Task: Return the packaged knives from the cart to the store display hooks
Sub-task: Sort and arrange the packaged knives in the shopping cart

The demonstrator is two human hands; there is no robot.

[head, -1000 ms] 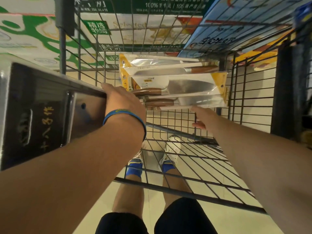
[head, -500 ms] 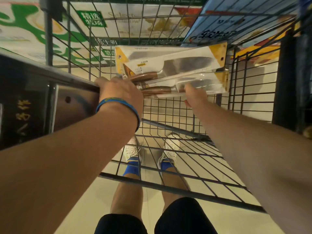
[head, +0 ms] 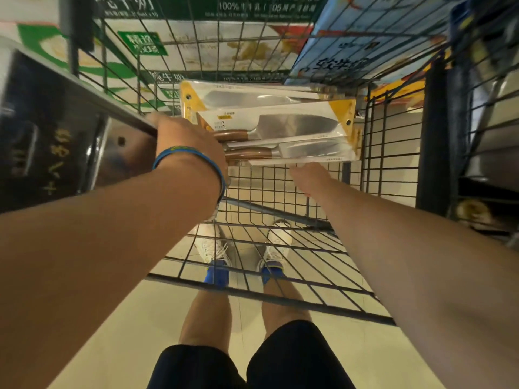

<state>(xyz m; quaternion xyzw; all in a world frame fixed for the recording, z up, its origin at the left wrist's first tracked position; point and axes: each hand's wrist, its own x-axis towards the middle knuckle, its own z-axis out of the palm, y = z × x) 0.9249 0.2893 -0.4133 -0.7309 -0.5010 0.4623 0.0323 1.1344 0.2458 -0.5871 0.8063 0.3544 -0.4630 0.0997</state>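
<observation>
This is a shop, most likely a supermarket aisle. The view looks down through a wire shopping cart, its black mesh basket standing over a pale, glossy floor. Beyond the mesh, large printed retail cases stand close together: a green-and-white milk case with Chinese lettering and a "100%" claim, and a blue case at the right. Within the basket are packaged knives in clear factory sleeves, unopened, with small printed labels and a yellow header card pierced by a hang hole. At the left edge is a glossy black box bearing gold Chinese characters
</observation>
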